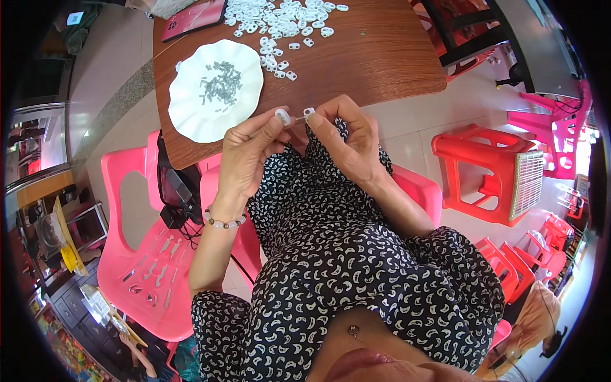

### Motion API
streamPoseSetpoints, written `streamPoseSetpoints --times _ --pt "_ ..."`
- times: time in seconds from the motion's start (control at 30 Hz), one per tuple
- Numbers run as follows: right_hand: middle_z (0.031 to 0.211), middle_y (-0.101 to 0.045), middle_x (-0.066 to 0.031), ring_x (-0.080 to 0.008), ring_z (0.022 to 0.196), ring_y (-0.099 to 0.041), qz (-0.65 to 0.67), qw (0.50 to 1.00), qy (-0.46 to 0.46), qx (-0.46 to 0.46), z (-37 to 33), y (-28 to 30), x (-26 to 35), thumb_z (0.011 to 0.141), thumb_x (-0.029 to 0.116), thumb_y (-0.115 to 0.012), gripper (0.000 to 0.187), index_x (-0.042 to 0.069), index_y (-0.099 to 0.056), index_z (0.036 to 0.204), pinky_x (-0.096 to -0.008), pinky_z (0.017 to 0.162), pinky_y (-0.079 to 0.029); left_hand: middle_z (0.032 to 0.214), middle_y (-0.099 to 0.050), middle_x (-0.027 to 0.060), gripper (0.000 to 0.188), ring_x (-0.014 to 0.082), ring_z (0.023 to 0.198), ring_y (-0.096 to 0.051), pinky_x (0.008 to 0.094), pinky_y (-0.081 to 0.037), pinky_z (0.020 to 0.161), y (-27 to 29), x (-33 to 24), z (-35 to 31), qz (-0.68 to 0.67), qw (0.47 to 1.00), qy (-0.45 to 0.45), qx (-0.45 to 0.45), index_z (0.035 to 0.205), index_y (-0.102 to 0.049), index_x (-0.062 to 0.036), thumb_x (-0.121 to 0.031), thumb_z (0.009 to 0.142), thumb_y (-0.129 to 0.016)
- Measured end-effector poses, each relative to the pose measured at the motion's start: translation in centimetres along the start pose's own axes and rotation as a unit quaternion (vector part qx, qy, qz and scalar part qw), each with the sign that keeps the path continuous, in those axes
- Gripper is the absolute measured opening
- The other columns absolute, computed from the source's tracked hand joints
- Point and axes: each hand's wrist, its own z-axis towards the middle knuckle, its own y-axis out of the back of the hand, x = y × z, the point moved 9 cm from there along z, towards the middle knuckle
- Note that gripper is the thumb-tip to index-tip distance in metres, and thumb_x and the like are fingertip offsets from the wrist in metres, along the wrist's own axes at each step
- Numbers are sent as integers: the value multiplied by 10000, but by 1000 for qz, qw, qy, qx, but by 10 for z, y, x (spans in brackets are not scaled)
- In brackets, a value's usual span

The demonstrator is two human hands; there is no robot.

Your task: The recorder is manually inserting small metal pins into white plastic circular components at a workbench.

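Note:
My left hand (249, 148) pinches a small white oval plastic piece (282, 117) between thumb and fingertips, just off the table's near edge. Close to it, my right hand (351, 141) is closed on a similar white plastic piece (309, 111). A thin metallic pin (300, 120) shows between the two pieces; whether it sits in either one is too small to tell. On the left of the table lies a white scalloped plate (184, 118) with many short grey metal pins (221, 84) on it. Loose white oval pieces (280, 19) are heaped toward the table's far side, some straggling nearer.
The brown wooden table (375, 57) ends just beyond my hands. A pink flat box (194, 20) lies at its far left. To my left stands a pink plastic chair (149, 274) with a black bag (181, 191); red stools (480, 172) stand to the right.

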Motion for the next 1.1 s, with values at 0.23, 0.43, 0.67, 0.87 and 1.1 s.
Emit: streamPoseSetpoints --times 0.23,0.43,0.67,0.87,1.1 --pt "724 -625 -51 -155 694 -545 11 999 26 -33 0 2 5 832 84 -673 86 15 -642 792 -295 636 -445 937 -709 61 281 70 720 -601 194 -511 652 0 6 0 7 1000 -2 5 1124 -669 -1 -161 894 -676" --pt "787 -578 -33 -92 735 -536 -28 999 35 -14 0 2 4 872 73 -641 90 -5 -618 832 -253 673 -437 940 -707 71 287 69 733 -584 198 -500 666 -1 6 0 41 999 -8 9 1131 -663 0 -169 900 -667" --pt "789 -582 -39 -98 733 -536 -38 999 32 -9 -1 1 4 860 73 -648 90 -8 -621 832 -259 672 -436 914 -711 69 281 73 716 -589 204 -500 657 -1 5 -1 61 998 -18 4 1120 -669 -1 -170 896 -673" --pt "709 -634 -57 -182 680 -545 -42 997 45 -43 -1 3 3 808 83 -685 95 21 -630 761 -315 624 -444 882 -714 67 249 77 691 -585 202 -487 643 -1 0 -2 96 994 -45 -7 1085 -688 -2 -142 878 -692" --pt "773 -582 -51 -113 710 -539 -55 998 30 -25 -3 2 0 853 76 -651 89 -3 -623 824 -269 651 -436 877 -713 65 235 76 688 -577 198 -477 644 0 2 -2 92 995 -41 -22 1074 -692 -5 -132 877 -693"
